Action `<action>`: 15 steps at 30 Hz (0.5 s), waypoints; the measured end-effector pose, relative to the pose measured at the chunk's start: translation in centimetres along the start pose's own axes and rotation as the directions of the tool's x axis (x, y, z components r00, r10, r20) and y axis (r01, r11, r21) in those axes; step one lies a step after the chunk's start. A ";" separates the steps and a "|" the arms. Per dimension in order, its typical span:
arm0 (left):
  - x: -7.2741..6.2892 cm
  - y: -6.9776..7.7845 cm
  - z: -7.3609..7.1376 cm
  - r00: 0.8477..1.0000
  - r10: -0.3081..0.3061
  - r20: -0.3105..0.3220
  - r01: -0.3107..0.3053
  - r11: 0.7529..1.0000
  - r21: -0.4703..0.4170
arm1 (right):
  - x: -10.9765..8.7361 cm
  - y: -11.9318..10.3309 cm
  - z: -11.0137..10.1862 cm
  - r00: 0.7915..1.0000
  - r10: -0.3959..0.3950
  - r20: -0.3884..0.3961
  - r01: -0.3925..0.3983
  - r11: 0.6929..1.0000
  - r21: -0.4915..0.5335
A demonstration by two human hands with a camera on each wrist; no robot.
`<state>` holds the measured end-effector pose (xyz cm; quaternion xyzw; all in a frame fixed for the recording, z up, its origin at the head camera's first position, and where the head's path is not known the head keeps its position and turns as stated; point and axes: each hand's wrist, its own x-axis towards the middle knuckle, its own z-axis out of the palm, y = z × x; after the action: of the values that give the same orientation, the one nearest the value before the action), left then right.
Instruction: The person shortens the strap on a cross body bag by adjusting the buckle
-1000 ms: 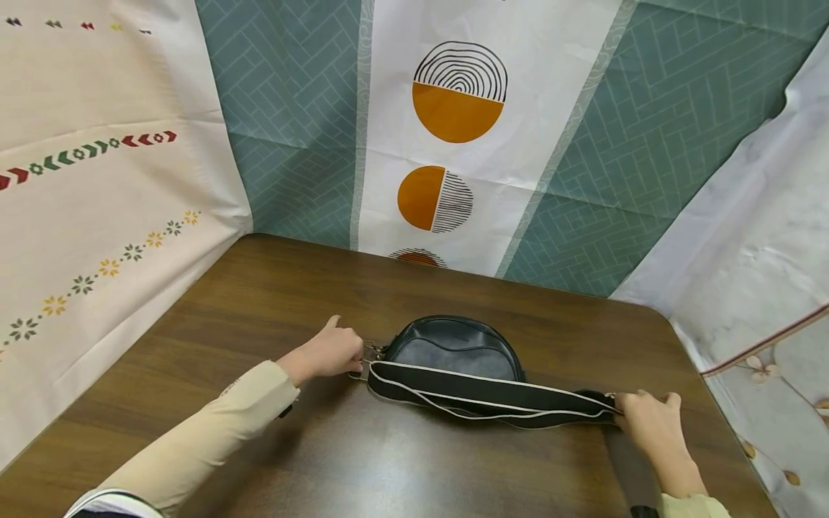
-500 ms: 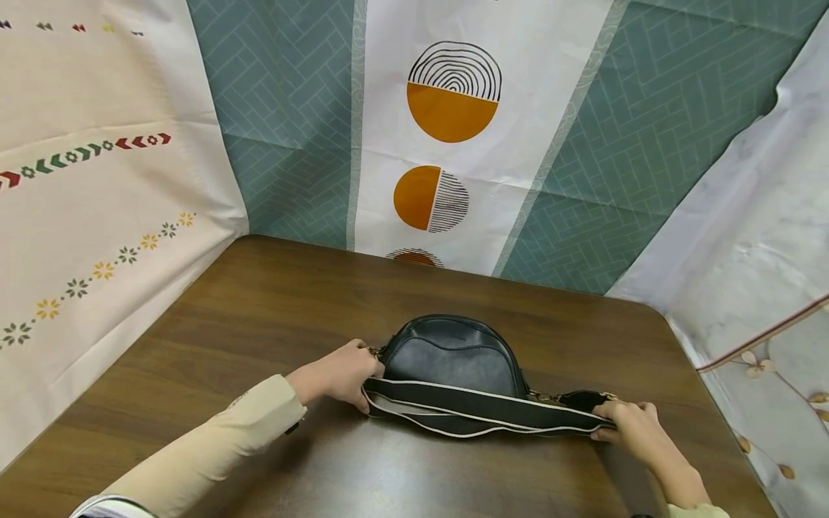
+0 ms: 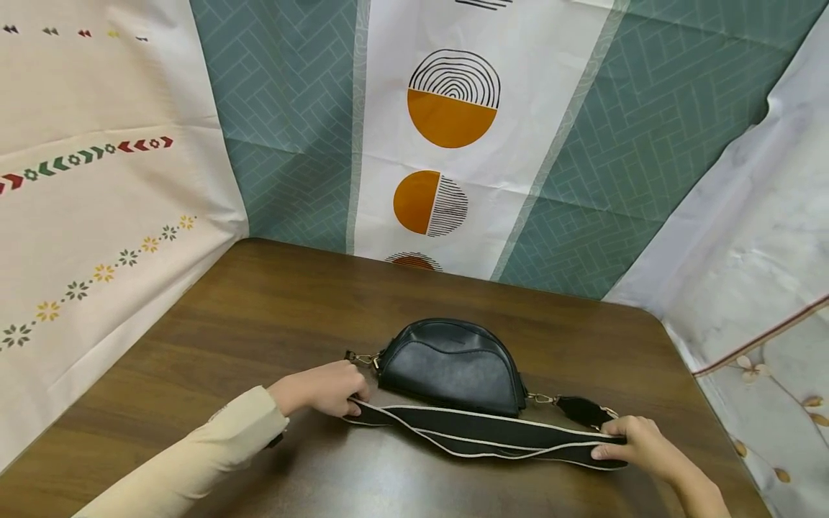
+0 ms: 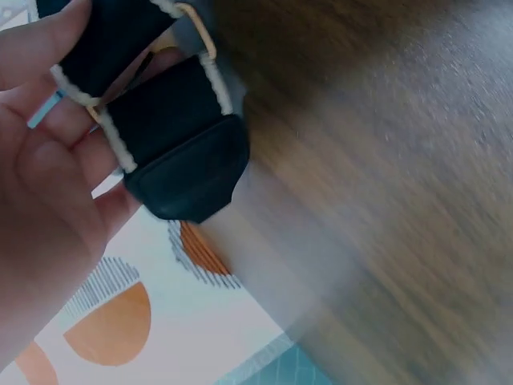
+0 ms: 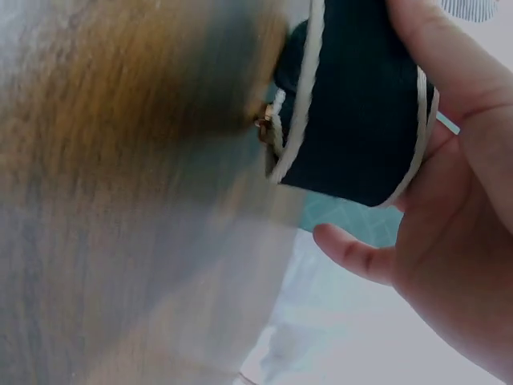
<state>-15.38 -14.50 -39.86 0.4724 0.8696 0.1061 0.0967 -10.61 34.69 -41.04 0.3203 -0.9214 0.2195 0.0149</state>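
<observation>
A black half-round handbag (image 3: 453,363) stands on the wooden table. In front of it stretches its wide black shoulder strap (image 3: 486,426), edged in white and folded into layers. My left hand (image 3: 327,388) pinches the strap's left end between thumb and fingers. The left wrist view shows a gold metal loop (image 4: 202,32) and a dark leather end tab (image 4: 192,172) beside those fingers. At the other end, my right hand (image 3: 637,440) grips the folded strap, thumb on the near side. In the right wrist view, the strap's fold (image 5: 361,120) lies between thumb and fingers.
Gold clasps (image 3: 540,398) join the bag's sides to short strap ends, the right one a black piece (image 3: 583,411). The brown table (image 3: 291,288) runs back to a patterned cloth (image 3: 291,144). Pale cloths hang at the left and right.
The strap has come toward me, away from the bag's front, so more of the bag shows. Both hands have moved nearer with it, and the left has shifted its hold.
</observation>
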 end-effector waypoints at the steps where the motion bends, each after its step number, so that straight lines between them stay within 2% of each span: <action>1: -0.3 0.0 -0.1 1.000 -0.012 0.009 0.012 1.000 0.005 | 0.0 -0.1 0.0 1.000 -0.009 0.003 0.009 1.000 0.024; 5: -1.3 0.1 -0.7 0.994 -0.087 0.060 0.086 0.996 0.025 | 0.0 -0.7 0.3 0.999 -0.027 0.034 0.025 0.997 0.078; 10: -2.3 0.2 -1.4 0.972 -0.201 0.123 0.200 0.980 0.019 | 0.5 -1.6 0.9 0.996 -0.061 0.071 0.053 0.993 0.108; 15: -2.8 0.4 -1.5 0.961 -0.224 0.162 0.221 0.975 0.039 | 1.0 -2.1 1.8 0.990 -0.066 0.124 0.057 0.996 0.070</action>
<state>-13.96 -16.81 -38.12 0.3799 0.9072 0.0460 0.1747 -9.97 31.88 -41.70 0.3621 -0.9025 0.2285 -0.0472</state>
